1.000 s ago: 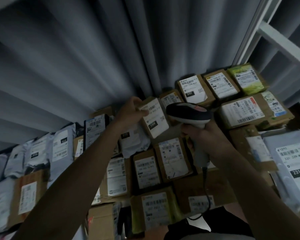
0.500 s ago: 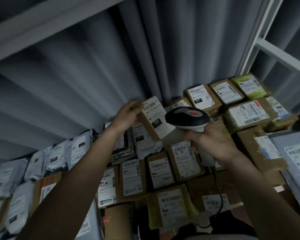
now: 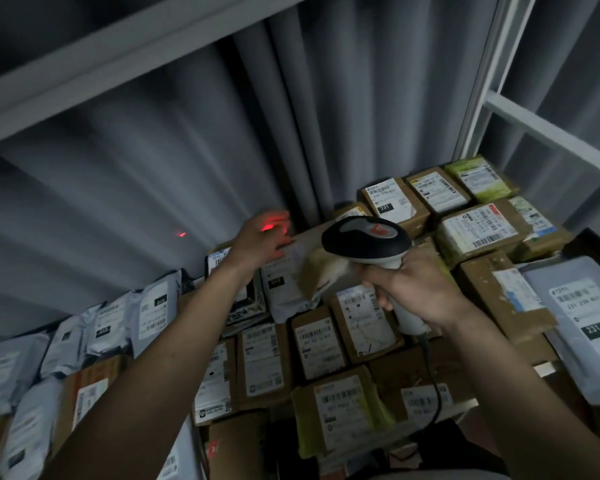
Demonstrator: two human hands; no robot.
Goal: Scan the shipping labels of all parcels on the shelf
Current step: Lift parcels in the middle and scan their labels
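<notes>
Head view: my right hand [image 3: 420,292] is wrapped tight round the scanner [image 3: 368,242] grip, its black head held level over the parcels and aimed away from me, toward the curtain [image 3: 222,150]. I hold it high so the beam can drop onto a label without my arm covering the stack. The red light is on: it falls across the fingers of my left hand [image 3: 262,239], and a smaller red spot shows on the curtain left of the scanner. So the beam looks to be missing any barcode right now, I judge.

My left hand is out ahead, left of the scanner, fingers spread and fairly straight, over a blurred brown box [image 3: 321,271] and a grey bag [image 3: 284,289] just below the scanner's head. Whether the fingers touch the box I cannot tell; nothing is clamped in them.

Parcels cover the shelf [image 3: 548,367] on every side of the scanner: grey bags to its left, cartons with white labels up beneath and to its right. They lie label-up, which I take to be deliberate, so each can be read without turning. The scanner cable [image 3: 433,375] trails down from the grip over the near cartons.
</notes>
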